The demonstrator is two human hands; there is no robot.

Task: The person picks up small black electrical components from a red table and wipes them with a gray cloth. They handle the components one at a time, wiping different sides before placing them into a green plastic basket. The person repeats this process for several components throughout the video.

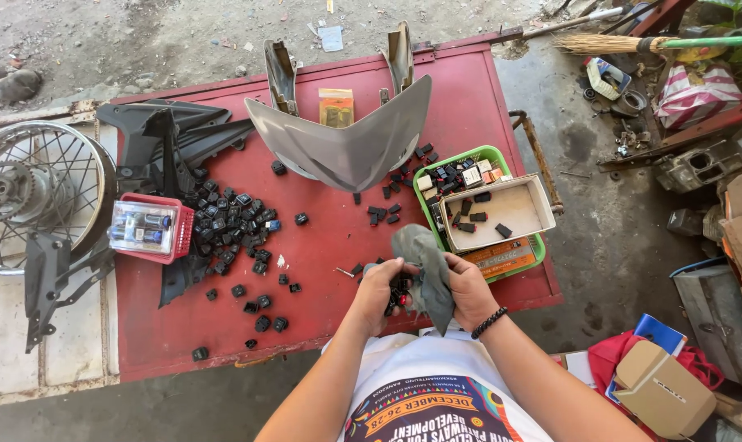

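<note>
A small black block-shaped electrical part with a red spot (399, 298) is pinched in the fingers of a person's left hand (379, 292), while the right hand (468, 288) closes on a crumpled grey-green rag (424, 266) draped against it; both grips are closed, the left on the part, the right on the cloth. The part sits low over the near edge of a red-painted metal table (322, 237), between the two hands. The step in hand appears to be wiping the piece clean, and the next move likely calls for turning it under the cloth without loosening the pinch. Just beyond the right hand, a shallow beige cardboard box (502, 209) with a few similar parts rests in a green plastic basket (502, 154). Beyond the left hand lies a loose heap of small black parts (232, 225), beside a red basket holding a clear packet (148, 227). Farther off stand a grey motorcycle fairing (346, 139) and, left of the table, a spoked wheel (35, 192).
</note>
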